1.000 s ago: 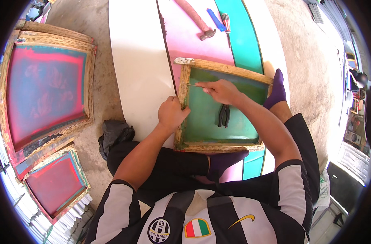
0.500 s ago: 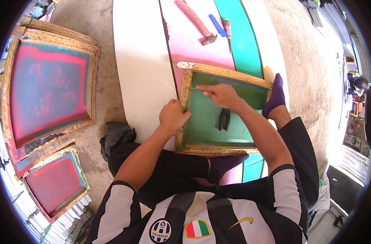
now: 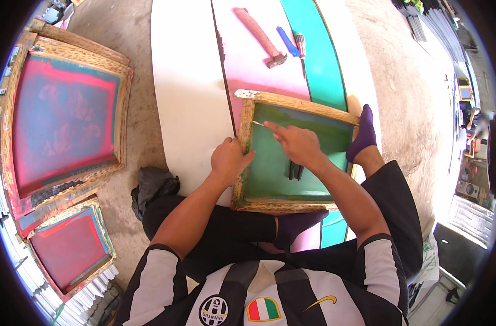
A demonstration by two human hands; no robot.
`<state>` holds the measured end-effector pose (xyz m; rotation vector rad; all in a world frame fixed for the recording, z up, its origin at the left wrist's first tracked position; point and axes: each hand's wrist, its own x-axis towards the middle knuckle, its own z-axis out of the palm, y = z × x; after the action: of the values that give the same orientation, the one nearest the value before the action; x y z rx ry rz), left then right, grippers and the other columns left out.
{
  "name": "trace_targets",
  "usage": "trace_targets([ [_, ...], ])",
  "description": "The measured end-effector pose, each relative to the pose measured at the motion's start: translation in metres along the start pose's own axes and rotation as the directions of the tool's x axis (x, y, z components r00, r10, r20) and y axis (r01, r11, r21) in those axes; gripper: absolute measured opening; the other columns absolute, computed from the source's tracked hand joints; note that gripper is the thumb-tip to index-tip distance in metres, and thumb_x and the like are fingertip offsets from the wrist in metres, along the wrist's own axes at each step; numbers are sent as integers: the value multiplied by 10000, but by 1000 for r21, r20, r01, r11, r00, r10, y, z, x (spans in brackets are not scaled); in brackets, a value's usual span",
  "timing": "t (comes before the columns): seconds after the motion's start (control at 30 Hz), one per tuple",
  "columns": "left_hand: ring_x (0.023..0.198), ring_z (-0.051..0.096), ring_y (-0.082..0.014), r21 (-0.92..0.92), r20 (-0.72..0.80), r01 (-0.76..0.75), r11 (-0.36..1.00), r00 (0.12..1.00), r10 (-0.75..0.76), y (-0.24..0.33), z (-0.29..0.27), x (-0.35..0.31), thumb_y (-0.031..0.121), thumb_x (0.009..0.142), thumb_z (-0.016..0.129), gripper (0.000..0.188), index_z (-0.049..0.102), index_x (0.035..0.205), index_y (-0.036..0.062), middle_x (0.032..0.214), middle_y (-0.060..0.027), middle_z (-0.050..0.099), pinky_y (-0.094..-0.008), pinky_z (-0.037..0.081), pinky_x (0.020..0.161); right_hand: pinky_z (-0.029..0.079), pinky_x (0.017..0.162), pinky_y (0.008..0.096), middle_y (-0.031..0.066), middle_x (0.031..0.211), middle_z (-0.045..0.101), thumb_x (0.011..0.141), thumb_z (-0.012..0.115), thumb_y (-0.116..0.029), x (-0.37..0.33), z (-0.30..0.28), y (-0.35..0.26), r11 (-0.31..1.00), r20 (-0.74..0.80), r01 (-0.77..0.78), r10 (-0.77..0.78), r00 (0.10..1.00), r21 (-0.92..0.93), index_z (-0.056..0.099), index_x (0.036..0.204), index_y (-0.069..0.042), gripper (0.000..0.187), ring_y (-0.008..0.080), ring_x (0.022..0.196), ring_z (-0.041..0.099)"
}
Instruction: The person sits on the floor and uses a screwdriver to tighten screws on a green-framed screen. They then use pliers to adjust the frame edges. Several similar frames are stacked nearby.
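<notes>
A wooden screen-printing frame [image 3: 302,106] with green mesh [image 3: 267,174] lies tilted before me, between my feet. My left hand [image 3: 228,161] is closed over its left bar, thumb toward the inner edge. Between the fingers of my right hand [image 3: 299,145], index finger stretched along it, is a thin pale metal tool [image 3: 259,124]; its exact kind is too small to make out. Its tip points at the inside edge of the left bar, near the upper left corner. Black-handled pliers [image 3: 293,171] lie on the mesh, partly hidden by my right forearm.
Beyond the frame lie a hammer [image 3: 264,41], a blue tool, perhaps a cutter [image 3: 287,42], and a screwdriver [image 3: 300,49] on the striped board [image 3: 191,81]. Two red-meshed frames, one large [image 3: 123,98] and one small [image 3: 109,261], stand at left. A black bag [image 3: 153,187] sits by my knee.
My right hand has shifted slightly down, and the tool's tip has moved from over the left bar to its inner edge. The view has shifted a little; my left hand keeps its grip.
</notes>
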<state>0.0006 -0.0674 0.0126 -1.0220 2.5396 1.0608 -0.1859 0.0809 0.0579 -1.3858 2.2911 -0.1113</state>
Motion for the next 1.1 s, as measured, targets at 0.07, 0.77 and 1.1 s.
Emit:
trace_targets([
  [0.07, 874, 725, -401, -13, -16, -2, 1000, 1000, 1, -1, 2, 0, 406, 831, 844, 460, 741, 983, -16, 947, -206, 700, -510, 577, 772, 578, 680, 493, 104, 853, 667, 1082, 570, -344, 0, 3, -4, 998, -24, -16, 14, 1000, -67, 542, 1540, -444, 469, 347, 745, 706],
  [0.77, 895, 724, -424, -53, -92, -22, 998, 996, 17, 0, 6, 2, 353, 840, 840, 478, 693, 1115, -10, 994, -217, 702, -521, 584, 783, 578, 684, 504, 108, 854, 672, 1089, 554, -348, -1, 7, -6, 998, -36, -19, 17, 999, -54, 527, 1549, -450, 471, 361, 725, 702],
  [1.1, 875, 712, -426, -5, -92, -20, 1000, 996, 19, -1, 19, 8, 309, 824, 811, 467, 667, 1081, -53, 991, -222, 680, -522, 580, 764, 593, 668, 493, 146, 907, 699, 1053, 566, -223, 11, 13, -3, 999, 71, 36, -35, 997, -21, 502, 1592, -340, 555, 342, 762, 724],
])
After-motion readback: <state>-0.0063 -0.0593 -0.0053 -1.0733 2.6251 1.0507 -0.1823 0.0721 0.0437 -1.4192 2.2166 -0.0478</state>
